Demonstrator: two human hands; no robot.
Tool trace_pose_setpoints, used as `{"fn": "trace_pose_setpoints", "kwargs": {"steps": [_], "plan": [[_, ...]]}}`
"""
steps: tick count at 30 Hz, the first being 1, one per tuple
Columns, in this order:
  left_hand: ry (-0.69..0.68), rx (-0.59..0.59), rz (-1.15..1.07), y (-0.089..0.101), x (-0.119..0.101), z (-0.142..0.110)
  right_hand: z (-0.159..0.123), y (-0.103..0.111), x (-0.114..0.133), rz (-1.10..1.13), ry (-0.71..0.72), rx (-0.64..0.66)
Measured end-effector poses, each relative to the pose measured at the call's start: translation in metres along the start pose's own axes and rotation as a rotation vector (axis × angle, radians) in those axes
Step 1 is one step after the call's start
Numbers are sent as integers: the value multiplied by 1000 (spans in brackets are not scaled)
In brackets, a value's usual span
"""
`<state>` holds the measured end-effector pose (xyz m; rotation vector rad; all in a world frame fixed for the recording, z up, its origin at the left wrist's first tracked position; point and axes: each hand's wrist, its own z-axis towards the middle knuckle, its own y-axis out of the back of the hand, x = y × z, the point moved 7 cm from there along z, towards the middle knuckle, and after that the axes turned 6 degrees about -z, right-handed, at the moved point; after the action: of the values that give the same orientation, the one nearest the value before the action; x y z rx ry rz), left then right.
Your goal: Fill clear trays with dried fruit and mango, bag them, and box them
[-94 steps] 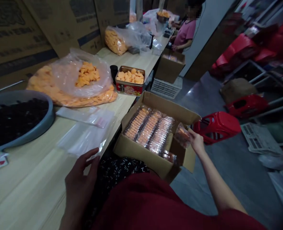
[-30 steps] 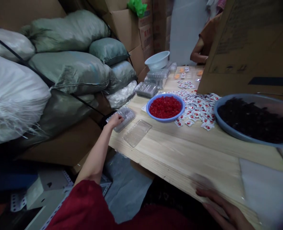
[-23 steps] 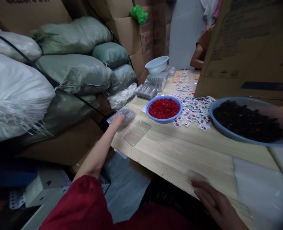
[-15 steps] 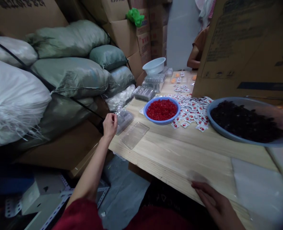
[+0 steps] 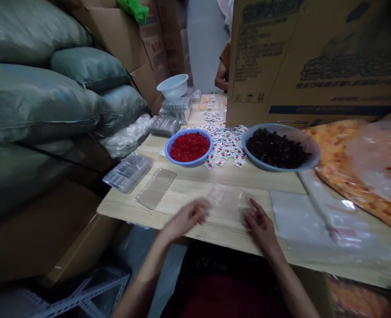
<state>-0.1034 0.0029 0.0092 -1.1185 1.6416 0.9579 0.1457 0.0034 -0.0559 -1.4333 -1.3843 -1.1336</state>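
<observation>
A clear plastic tray (image 5: 227,201), blurred by motion, is between my two hands just over the near part of the table. My left hand (image 5: 187,217) has its fingers closed at the tray's left edge. At the right edge, my right hand (image 5: 261,224) grips the tray with thumb and bent fingers, its index finger reaching upward. Left of them lies a flat clear plastic lid or tray (image 5: 156,189), beside a stack of clear compartment trays (image 5: 129,171). Beyond my hands stands a blue bowl of red pieces (image 5: 189,148).
Small printed sachets (image 5: 227,143) are heaped behind the bowls. A larger basin (image 5: 281,148) holds dark pieces. Clear plastic bags (image 5: 296,218) lie on the right. A large carton (image 5: 301,62) blocks the back right; a person's arm (image 5: 221,77) shows beyond. Stuffed sacks (image 5: 33,101) line the left.
My left hand has come from the tray stack to the table's middle with a clear tray. My right hand has moved up to the tray's other edge. The view has turned right.
</observation>
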Motion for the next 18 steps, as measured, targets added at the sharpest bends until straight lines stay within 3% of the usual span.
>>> {"fn": "trace_pose_setpoints", "kwargs": {"steps": [3, 4, 5, 8, 10, 14, 16, 18], "plan": [[-232, -429, 512, 98, -65, 49, 8, 18, -6, -253, 83, 40], [-268, -527, 665, 118, -83, 71, 8, 19, -5, -337, 120, 45], [-229, -544, 815, 129, -93, 99, 7, 19, -3, -420, 164, 39], [-62, -453, 1018, 139, -96, 178, -2, 18, 10, -662, 282, -19], [13, -413, 1040, 137, -87, 211, -8, 24, 23, -787, 323, -73], [87, -374, 1094, 140, -67, 235, 1, 60, 71, -851, 361, -96], [79, -378, 1111, 146, -62, 238, 29, 90, 106, -833, 360, -148], [58, -411, 1126, 150, -62, 238, 73, 123, 146, -880, 444, -331]]}}
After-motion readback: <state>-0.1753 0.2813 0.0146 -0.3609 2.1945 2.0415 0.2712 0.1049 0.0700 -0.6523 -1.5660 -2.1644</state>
